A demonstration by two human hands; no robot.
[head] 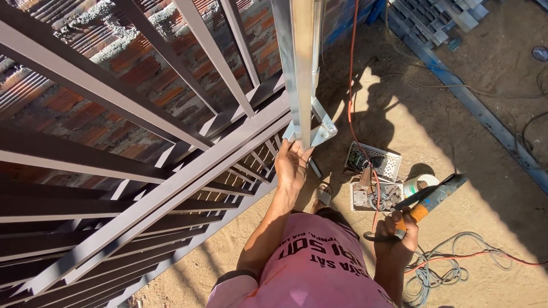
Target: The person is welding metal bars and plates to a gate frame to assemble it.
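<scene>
Head view looked straight down a galvanised steel post (302, 68), which we used as our landmark. Our left hand (292, 165) pressed against the foot of the post, fingers curled on the edge just below its bracket (321, 130). Our right hand (398, 235), well right of the post and lower, was clenched around the orange handle of a power tool (429, 199), its dark nose angled up and to the right. Left of the post ran the grey barred gate (142, 165). Right of the post, on the sand, lay two perforated boxes (374, 177), a tape roll (418, 183) and loose cables (445, 268).
</scene>
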